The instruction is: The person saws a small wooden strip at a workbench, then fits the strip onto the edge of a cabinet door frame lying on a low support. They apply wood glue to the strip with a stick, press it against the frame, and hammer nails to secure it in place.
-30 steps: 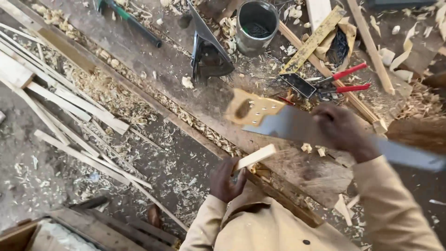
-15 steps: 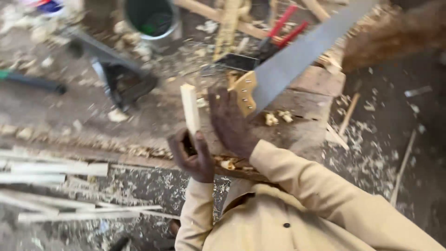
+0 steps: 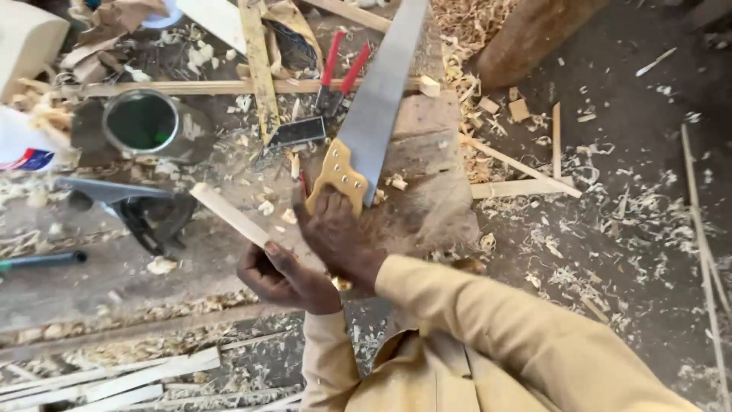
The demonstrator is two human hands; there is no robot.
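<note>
My left hand grips a short, pale wooden strip that points up and to the left over the bench. My right hand is closed on the yellow wooden handle of a hand saw. The saw's long grey blade runs away from me toward the top of the view and lies flat over a worn wooden board. Both hands are close together near the bench's front edge, and tan sleeves cover both arms.
Red-handled pliers lie left of the saw blade. A metal can with a green inside stands at the left, near a dark clamp-like tool. Wood strips are piled lower left. Shavings and offcuts litter the floor at right.
The view has swung, shifting the bench contents. The saw has gone from raised in the air to lying flat on the board. The wooden strip has tilted from upright to leaning left.
</note>
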